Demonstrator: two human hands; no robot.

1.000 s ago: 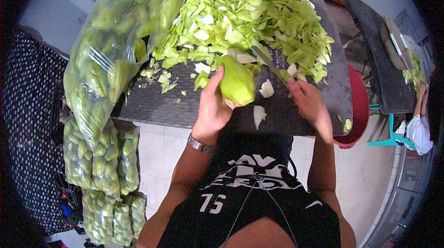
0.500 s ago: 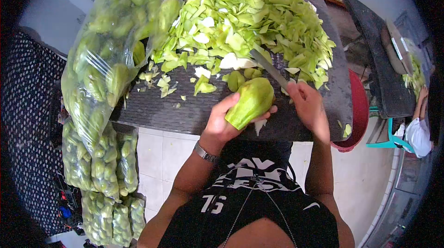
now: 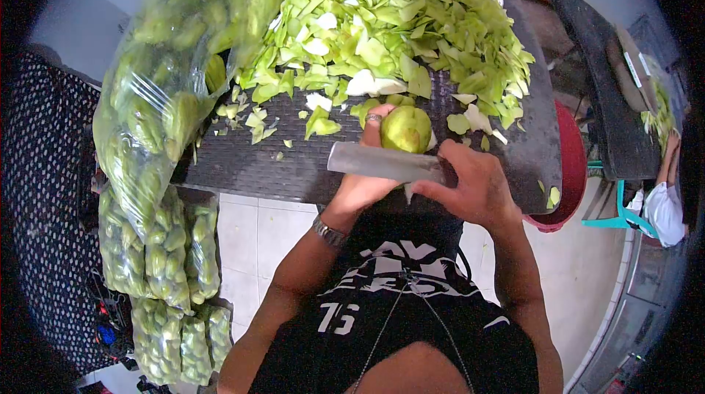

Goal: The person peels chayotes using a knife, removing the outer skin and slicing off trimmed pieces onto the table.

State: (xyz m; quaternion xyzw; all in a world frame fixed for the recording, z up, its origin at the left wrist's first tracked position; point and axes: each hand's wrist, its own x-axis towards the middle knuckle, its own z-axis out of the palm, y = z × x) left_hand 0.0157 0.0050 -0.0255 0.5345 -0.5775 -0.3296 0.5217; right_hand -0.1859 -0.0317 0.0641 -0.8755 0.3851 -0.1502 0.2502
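Observation:
My left hand (image 3: 367, 187) is closed round a green chayote (image 3: 406, 129), with its rounded end turned up and away from me. In my right hand (image 3: 474, 182) is a knife (image 3: 378, 162) with a broad metal blade, lying sideways across the near side of the chayote. The blade hides part of my left hand and the chayote's lower end. Just beyond them, a large heap of green peelings and pale slices (image 3: 411, 19) covers the back of the dark woven-textured table (image 3: 272, 174).
A big clear bag of chayotes (image 3: 158, 100) leans over the table's left side. Several smaller filled bags (image 3: 165, 254) stand below it. A red tub (image 3: 569, 166) is at the right edge. Farther right, another person's arm (image 3: 670, 155) reaches toward a second table (image 3: 617, 100).
The chayote has turned so its end faces away from me. My right hand has swung the knife from pointing away to lying leftward across it. Some pieces now lie to the right.

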